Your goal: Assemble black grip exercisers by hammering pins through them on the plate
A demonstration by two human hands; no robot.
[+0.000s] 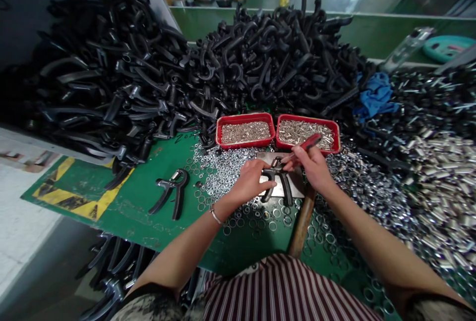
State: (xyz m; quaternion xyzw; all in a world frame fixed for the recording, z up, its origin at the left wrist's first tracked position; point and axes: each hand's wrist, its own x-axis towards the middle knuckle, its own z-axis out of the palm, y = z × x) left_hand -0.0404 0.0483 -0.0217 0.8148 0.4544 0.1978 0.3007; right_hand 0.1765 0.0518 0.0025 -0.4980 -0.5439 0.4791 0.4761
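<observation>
My left hand (250,180) is closed over a black hand-grip exerciser (277,187) that lies on a small metal plate (297,187) at the middle of the green table. My right hand (314,166) pinches a red-handled tool (308,144), its tip pointing down at the top of that grip. A finished black hand grip (171,192) lies alone to the left on the green mat. Loose metal rings (223,167) are scattered around the plate.
Two red trays (245,119) (308,119) of small metal parts stand just behind the plate. Big heaps of black handles (156,73) fill the back and left. Silver tubes (442,197) pile up at the right. A wooden handle (302,224) lies below the plate. A blue cloth (375,95) sits at back right.
</observation>
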